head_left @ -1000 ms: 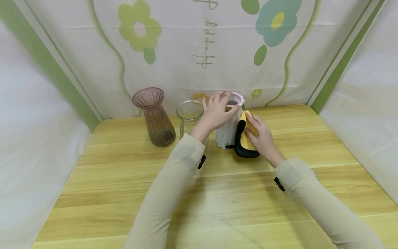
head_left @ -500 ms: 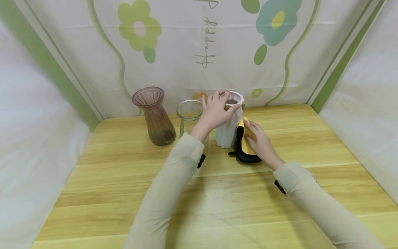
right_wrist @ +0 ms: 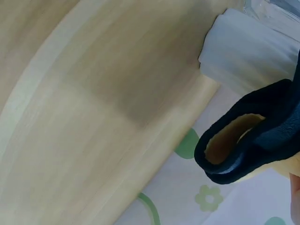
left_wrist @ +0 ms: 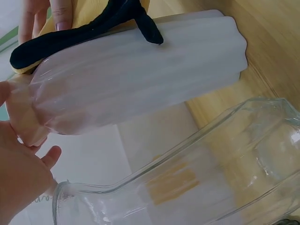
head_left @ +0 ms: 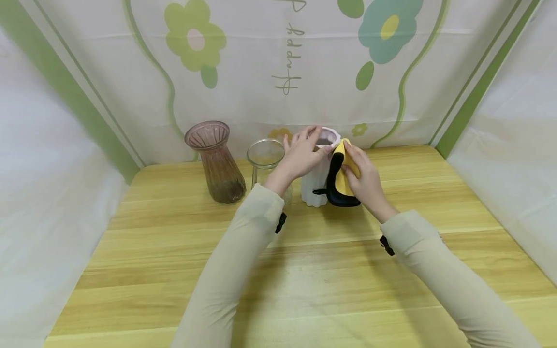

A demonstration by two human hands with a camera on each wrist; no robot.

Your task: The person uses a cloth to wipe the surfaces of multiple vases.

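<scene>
A white fluted vase [head_left: 314,186] with a pinkish scalloped rim stands upright on the table. My left hand [head_left: 300,155] holds it around the rim, thumb on the near side and fingers behind. My right hand [head_left: 367,181] pinches a yellow cloth mitt with thick black edging [head_left: 334,181] and a small black loop. The mitt lies against the vase's right side, its top near the rim. In the left wrist view the black edging [left_wrist: 79,37] runs along the vase wall [left_wrist: 140,75]. The mitt's opening [right_wrist: 229,140] gapes in the right wrist view.
Close to the left of the white vase stands a clear glass vase [head_left: 262,161], partly behind my left forearm. A purple-brown ribbed glass vase [head_left: 224,176] stands farther left. Behind them hangs a flower-printed cloth [head_left: 252,87] at the back of the wooden table [head_left: 322,285].
The right hand with the mitt slid down the vase's side, then rose again to near the rim. The left hand has stayed on the white vase.
</scene>
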